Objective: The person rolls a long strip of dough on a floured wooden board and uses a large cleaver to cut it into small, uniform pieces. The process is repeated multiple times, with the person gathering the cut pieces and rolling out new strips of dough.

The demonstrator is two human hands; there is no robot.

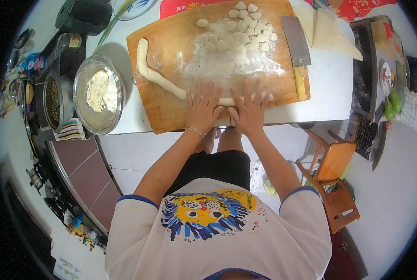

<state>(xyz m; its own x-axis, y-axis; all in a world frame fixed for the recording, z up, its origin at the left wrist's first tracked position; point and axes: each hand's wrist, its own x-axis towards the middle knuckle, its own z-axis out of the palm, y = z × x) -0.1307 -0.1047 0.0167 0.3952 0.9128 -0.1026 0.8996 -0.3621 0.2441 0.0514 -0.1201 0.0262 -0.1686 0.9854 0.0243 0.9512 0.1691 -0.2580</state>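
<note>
A long rope of pale dough (159, 80) curves down the left of a wooden board (171, 37) and runs along its near edge under both my hands. My left hand (203, 103) lies flat on the rope with its fingers stretched out. Beside it, my right hand (249, 108) presses on the rope's right part, fingers spread. Several small cut dough pieces (252, 30) sit at the far side of the board amid loose flour (245, 65). At the board's right edge lies a cleaver (296, 42) with a yellow handle (300, 84).
Left of the board stands a metal bowl (120, 95) holding a lump of dough (98, 91). A dark pot (67, 98) is farther left. A pale folded sheet (327, 30) lies beyond the cleaver. A wooden chair (336, 161) stands right of my legs.
</note>
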